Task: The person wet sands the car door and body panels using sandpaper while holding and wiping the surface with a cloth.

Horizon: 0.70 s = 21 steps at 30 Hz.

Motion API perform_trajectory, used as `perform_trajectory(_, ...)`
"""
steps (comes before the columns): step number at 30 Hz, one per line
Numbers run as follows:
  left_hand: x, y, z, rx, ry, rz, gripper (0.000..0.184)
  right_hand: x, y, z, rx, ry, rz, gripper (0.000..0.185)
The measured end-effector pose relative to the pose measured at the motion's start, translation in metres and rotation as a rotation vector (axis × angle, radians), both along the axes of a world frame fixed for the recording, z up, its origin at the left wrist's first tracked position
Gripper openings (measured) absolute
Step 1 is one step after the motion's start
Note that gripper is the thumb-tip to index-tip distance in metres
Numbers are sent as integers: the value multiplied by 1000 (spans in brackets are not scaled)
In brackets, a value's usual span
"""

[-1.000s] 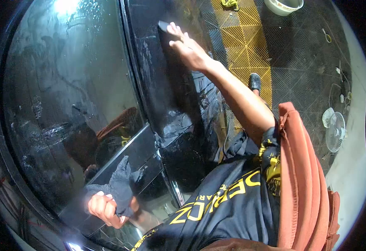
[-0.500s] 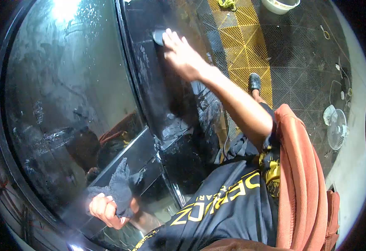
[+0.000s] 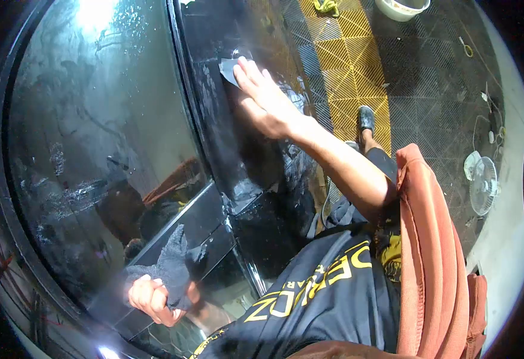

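My right hand (image 3: 265,102) lies flat on a black car body panel (image 3: 217,119), fingers stretched over a grey sheet of sandpaper (image 3: 228,70). The sheet's left corner sticks out past the fingertips. The panel looks wet, with whitish smears and a greyer patch lower down. At the lower left, my left hand (image 3: 154,299) is closed around a bunched dark grey cloth (image 3: 171,263), in front of the car's glossy black trim. Beside the panel is the car window glass (image 3: 100,119), streaked with water and residue, reflecting a person.
A yellow and dark ribbed tile floor (image 3: 352,66) lies beyond the panel. On it are a white basin (image 3: 401,9), a yellow-green cloth (image 3: 326,7), a white fan (image 3: 482,185) and cables. An orange-brown cloth (image 3: 429,257) hangs over my shoulder.
My right hand has slid down the panel toward me with the sandpaper under its fingers, and more of the sheet shows. The left hand stays in place with the cloth.
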<state>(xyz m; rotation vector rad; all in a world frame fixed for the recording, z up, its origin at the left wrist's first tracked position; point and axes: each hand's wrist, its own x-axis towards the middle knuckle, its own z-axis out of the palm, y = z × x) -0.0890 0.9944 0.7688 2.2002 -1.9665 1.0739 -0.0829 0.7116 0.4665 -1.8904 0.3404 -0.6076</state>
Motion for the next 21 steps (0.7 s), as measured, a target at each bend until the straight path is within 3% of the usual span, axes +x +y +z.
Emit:
perform_trajectory(2,-2,-1,0,27,28,50,51,18,-13,-7,-64,-6,-53,63)
perform_trajectory(4,1,1,-1,20,40,4,52,36,-35,-7,-412,224,47,63)
perform_trajectory(6,1,5,0,16,43,-6,52,27,-17,-3,-2,11,-46,63)
perform_trajectory(8,1,4,0,28,74,25,52,3,-1,-2,22,-14,12,66)
perform_trajectory(10,0,-4,-1,38,84,57,52,15,-9,-11,-43,-72,-61,59)
perform_trajectory(12,10,-15,-9,-97,-42,-90,45,38,-41,-20,-370,147,82,50)
perform_trajectory(13,13,-18,-11,-135,-78,-143,42,37,-45,-23,-314,15,48,44)
perform_trajectory(16,16,-20,-11,-128,-120,-158,39,1,11,-11,-54,-57,-37,69)
perform_trajectory(17,15,-19,-9,-111,-119,-144,39,-19,36,-10,-1,-39,14,86)
perform_trajectory(21,14,-5,-4,-19,11,-151,47,-33,41,-4,45,-61,21,86)
